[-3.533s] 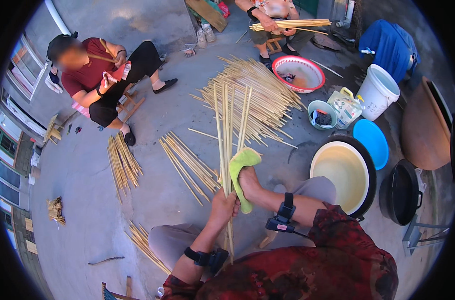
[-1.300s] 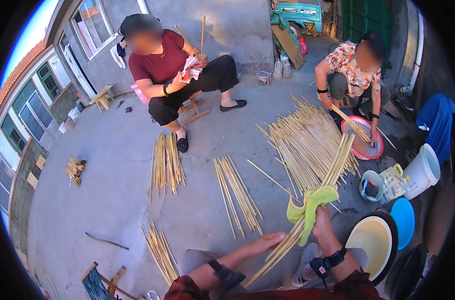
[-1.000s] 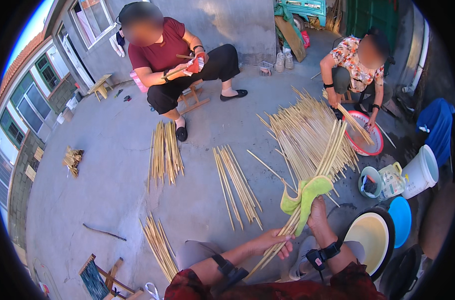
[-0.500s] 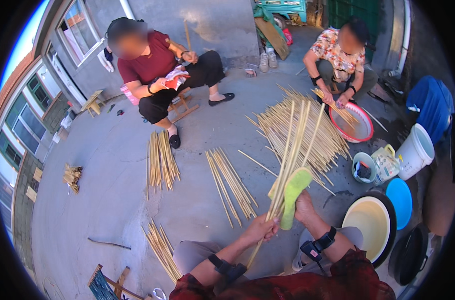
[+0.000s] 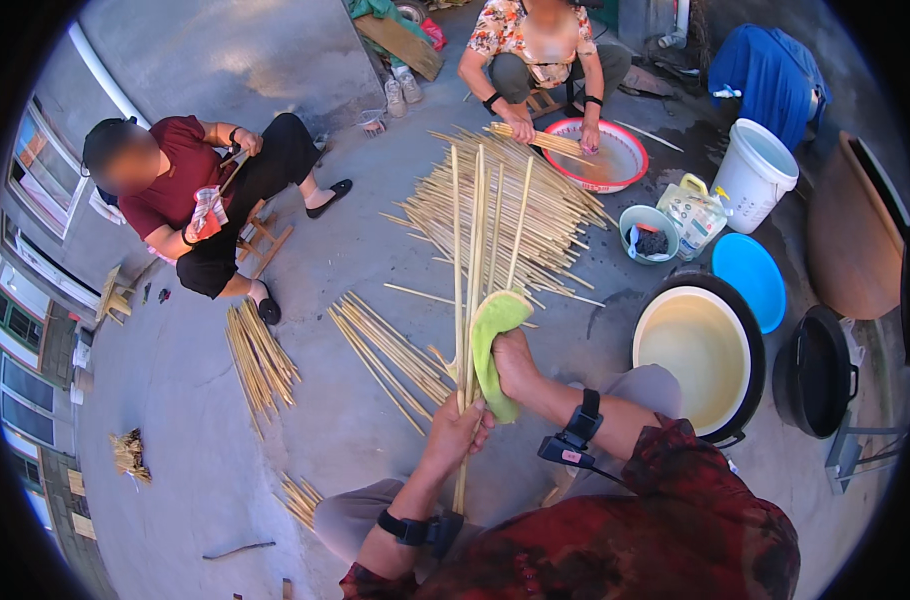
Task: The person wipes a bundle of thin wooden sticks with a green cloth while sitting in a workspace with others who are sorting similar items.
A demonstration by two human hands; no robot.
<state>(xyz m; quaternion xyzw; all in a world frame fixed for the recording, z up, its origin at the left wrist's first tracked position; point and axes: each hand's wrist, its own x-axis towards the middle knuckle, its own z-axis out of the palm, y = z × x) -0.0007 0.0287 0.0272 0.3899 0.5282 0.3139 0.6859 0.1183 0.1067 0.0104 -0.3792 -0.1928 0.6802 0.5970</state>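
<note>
My left hand [image 5: 457, 434] is closed round the lower part of a few long, pale, thin sticks [image 5: 474, 270]. They stand nearly upright in front of me, their tops fanned apart. Just above it, my right hand [image 5: 516, 364] grips a light green cloth [image 5: 492, 336] that lies against the right side of the sticks; its fingertips are hidden behind the cloth. Left of my hands, a small row of similar sticks [image 5: 390, 352] rests on the concrete, and a large pile of them [image 5: 505, 205] spreads out beyond.
A person in dark red [image 5: 180, 165] sits at left with a cloth and a stick. Another, in a floral shirt [image 5: 540, 45], holds sticks over a red-rimmed basin [image 5: 639, 160]. To my right stand a cream basin [image 5: 690, 310], blue basin [image 5: 760, 285], black pot [image 5: 817, 375] and white bucket [image 5: 755, 178].
My view has turned right, so the surroundings sit further left in the picture. The held sticks stand more upright. Both hands keep their grip, the cloth still against the sticks.
</note>
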